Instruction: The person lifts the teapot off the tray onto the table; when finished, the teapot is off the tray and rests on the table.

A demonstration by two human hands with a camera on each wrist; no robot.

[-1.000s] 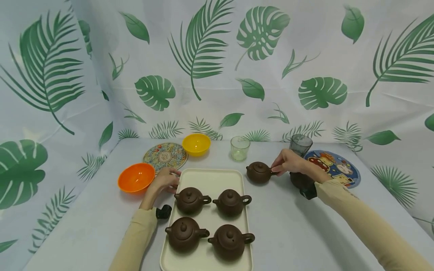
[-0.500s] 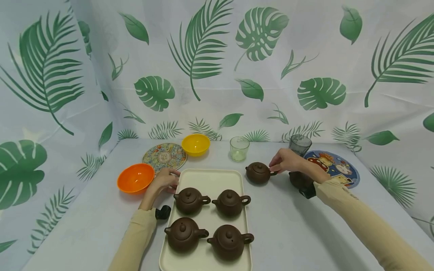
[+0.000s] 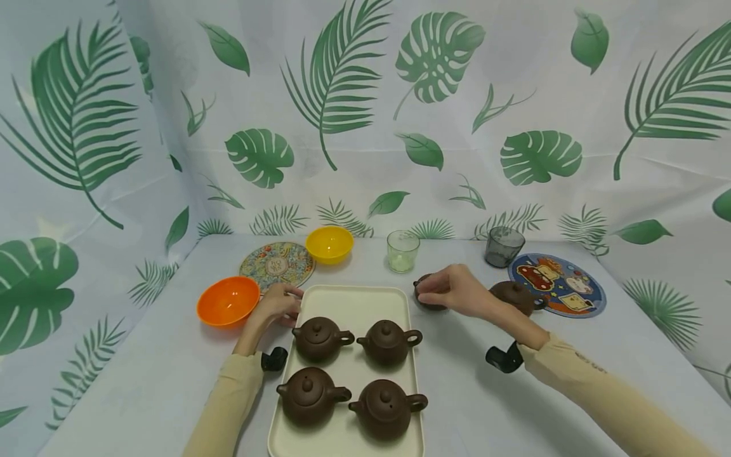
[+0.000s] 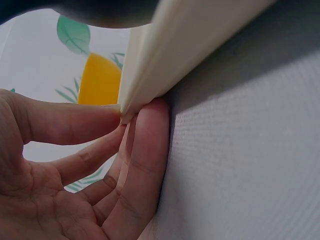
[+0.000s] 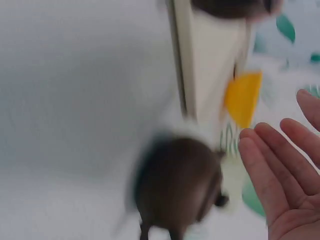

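My left hand [image 3: 278,303] grips the left rim of the cream tray [image 3: 354,299]; in the left wrist view the thumb and fingers [image 4: 150,135] pinch its edge. On the tray stand several dark brown teapots, among them one at back left [image 3: 318,338] and one at front right [image 3: 384,408]. Right of the tray, my right hand [image 3: 457,292] hovers by a small brown teapot [image 3: 421,293], partly hiding it. In the right wrist view its fingers [image 5: 260,170] are extended, apart from the blurred teapot [image 5: 175,182]. Another brown teapot [image 3: 511,296] sits behind my right wrist.
An orange bowl [image 3: 228,303] stands left of the tray. Along the back are a patterned round mat [image 3: 274,263], a yellow bowl [image 3: 330,245], a green glass [image 3: 403,252] and a grey glass [image 3: 504,247]. A blue round mat [image 3: 582,289] lies at the right.
My right hand has let go of the small teapot's handle and moved left and slightly down, over the pot. The left hand stays at the tray rim.
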